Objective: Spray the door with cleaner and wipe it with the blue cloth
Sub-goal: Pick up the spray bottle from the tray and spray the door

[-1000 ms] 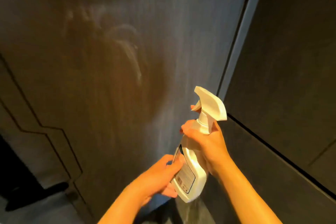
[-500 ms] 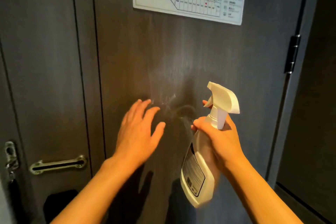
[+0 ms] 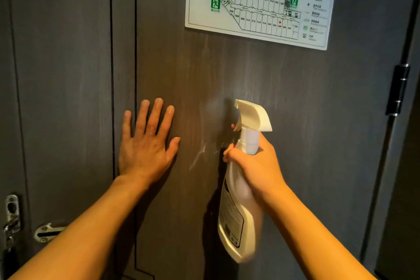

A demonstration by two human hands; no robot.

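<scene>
Door (image 3: 295,102) faced by both hands, spray bottle (image 3: 241,200) raised.
Left hand (image 3: 145,143) lies flat on it, fingers spread; right hand (image 3: 254,166) grips the bottle's neck, nozzle toward wood.

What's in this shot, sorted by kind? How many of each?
Hands: 2, left hand flat on the door, right hand holding the bottle
Spray bottles: 1
Floor plans: 1
Hinges: 1
Door guards: 1
Doors: 1
Blue cloths: 0 in view
Total: 7
</scene>
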